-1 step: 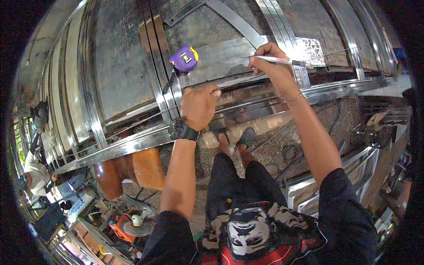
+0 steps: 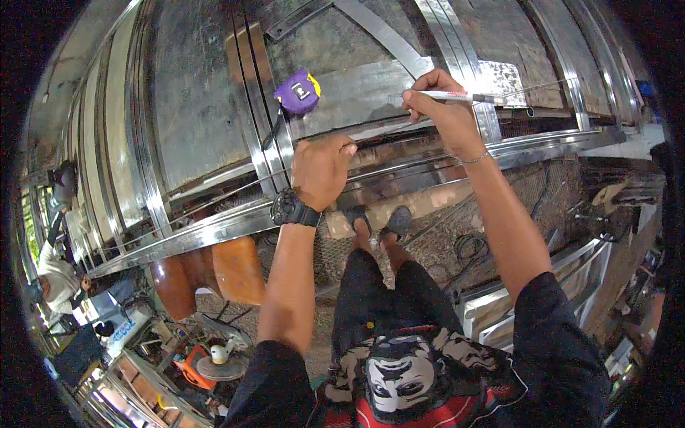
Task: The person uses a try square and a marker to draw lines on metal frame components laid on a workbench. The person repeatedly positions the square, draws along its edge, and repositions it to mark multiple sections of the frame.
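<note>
Pressing down, the left hand (image 2: 321,171) is laid on the steel bar (image 2: 399,153) — fingers curled together. A white marker (image 2: 457,95) is pinched by the right hand (image 2: 442,107) above the bar — near a purple tape measure (image 2: 298,93).

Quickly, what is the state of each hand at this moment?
Left hand: closed, knuckles pressing on the steel bar; whether it holds something cannot be told.
Right hand: closed around a white marker.

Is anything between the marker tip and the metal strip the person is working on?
Nothing visible. The right hand holds the marker lying almost flat over the metal strip, with its tip pointing right. The purple tape measure sits off to the left, and the left hand presses on the frame rail below, clear of the marker.
</note>
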A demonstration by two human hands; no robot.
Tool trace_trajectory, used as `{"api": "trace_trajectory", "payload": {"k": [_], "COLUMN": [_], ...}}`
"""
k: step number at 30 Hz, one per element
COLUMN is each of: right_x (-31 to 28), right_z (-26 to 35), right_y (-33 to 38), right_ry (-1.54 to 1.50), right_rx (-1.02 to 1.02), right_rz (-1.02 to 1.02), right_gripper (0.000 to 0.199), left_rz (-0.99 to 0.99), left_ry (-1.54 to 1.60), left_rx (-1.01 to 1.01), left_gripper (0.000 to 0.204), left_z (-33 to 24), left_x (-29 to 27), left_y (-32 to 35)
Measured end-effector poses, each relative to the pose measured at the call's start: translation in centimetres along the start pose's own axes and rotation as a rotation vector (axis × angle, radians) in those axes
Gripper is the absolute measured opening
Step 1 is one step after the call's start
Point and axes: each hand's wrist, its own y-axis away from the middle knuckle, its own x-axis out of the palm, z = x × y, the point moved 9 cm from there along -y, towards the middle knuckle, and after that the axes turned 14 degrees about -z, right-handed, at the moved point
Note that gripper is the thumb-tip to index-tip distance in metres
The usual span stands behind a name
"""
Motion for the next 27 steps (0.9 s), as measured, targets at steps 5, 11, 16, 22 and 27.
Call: {"api": "trace_trajectory", "payload": {"k": [5,11,16,22,27], "right_x": [0.5,0.3,0.0,1.9,3.7], "right_z": [0.2,-0.2,0.3,3.0,3.6], "right_y": [1.3,0.1,0.2,-0.3,0.1], "right_ry": [0.016,-0.021,-0.202,-0.073,-0.007], "right_rx": [-0.041,-0.076,-0.042,-0.138,-0.175], "right_rz": [0.005,-0.003,-0.025,0.088,0.028], "right_gripper": [0.022,0.020,0.018,0.025,0.037], "left_rz": [-0.012,-0.176,-0.159,-0.299,-0.271], "left_ry": [0.030,-0.114,-0.132,-0.225,-0.233], "left_rx": [-0.047,-0.026,0.067,0.123,0.125], "left_gripper": [0.018,0.018,0.012,0.010,0.012], "left_z": [0.4,1.2,1.9,-0.4,0.3], "left_x": [-0.1,-2.0,-1.9,-3.6,-3.1], "left_y": [1.6,1.8,2.3,1.8,2.1]}}
